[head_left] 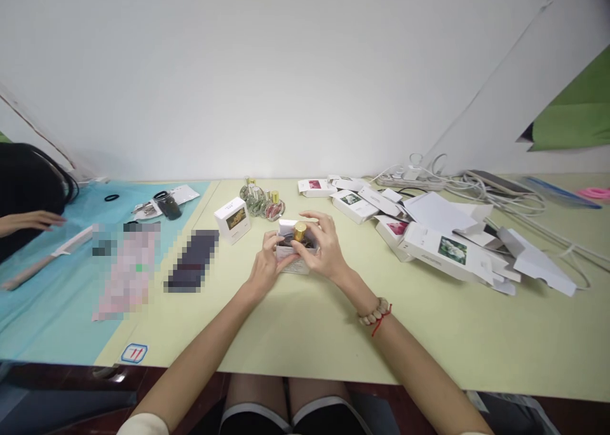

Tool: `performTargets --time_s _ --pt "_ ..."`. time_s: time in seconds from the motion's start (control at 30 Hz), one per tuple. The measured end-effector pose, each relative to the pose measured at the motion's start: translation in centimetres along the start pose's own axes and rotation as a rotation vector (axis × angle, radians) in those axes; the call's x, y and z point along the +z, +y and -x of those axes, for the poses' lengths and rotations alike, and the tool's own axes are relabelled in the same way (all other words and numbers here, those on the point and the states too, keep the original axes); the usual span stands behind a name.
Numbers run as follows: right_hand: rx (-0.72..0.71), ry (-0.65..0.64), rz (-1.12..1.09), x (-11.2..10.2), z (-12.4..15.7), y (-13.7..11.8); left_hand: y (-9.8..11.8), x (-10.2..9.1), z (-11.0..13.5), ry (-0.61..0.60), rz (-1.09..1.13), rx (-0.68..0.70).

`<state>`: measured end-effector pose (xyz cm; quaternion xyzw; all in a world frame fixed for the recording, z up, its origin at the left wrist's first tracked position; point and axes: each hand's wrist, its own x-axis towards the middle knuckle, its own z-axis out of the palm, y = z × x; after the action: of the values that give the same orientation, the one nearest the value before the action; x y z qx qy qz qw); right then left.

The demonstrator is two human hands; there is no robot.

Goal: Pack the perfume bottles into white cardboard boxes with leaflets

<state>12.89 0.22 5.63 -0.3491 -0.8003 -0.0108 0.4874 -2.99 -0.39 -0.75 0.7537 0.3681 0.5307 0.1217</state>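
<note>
In front of me, a small white box [294, 267] stands with its top flaps up. My left hand [265, 262] grips the box by its left side. A bottle with a gold cap [300, 231] sits partly inside the box, its cap sticking out of the top. My right hand [326, 247] has thumb and fingers closed around that bottle at the cap. The bottle's lower part is hidden by the box and fingers. Behind and left stands a closed white box [232, 220] with a picture on it, beside several round glass bottles [260, 201] with gold caps.
At right lies a heap of flattened white boxes [431, 247]. White cables [512, 209] and a power strip [412, 182] are behind it. To the left are a dark blurred item [194, 262], a glass jar [168, 206] and another person's hand [35, 220] over a blue cloth [61, 324].
</note>
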Motion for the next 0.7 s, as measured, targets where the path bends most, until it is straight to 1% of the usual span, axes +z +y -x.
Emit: performTargets --time_s 0.1,0.23,0.37,0.6,0.7 --pt "-0.015 0.017 0.028 0.2 0.1 0.0 -0.1 -0.1 -0.1 -0.021 -0.088 0.078" --pt "-0.087 0.089 0.119 0.4 0.4 0.4 -0.3 -0.2 -0.2 0.001 -0.16 0.164" --pt "-0.135 0.159 0.204 0.6 0.8 1.0 -0.3 -0.3 -0.2 -0.003 -0.179 0.169" --pt "-0.194 0.271 0.265 1.1 1.4 1.4 -0.2 -0.3 -0.2 -0.006 -0.15 0.186" --pt "-0.185 0.311 0.267 1.1 1.5 1.5 -0.3 -0.2 -0.3 0.011 -0.107 0.18"
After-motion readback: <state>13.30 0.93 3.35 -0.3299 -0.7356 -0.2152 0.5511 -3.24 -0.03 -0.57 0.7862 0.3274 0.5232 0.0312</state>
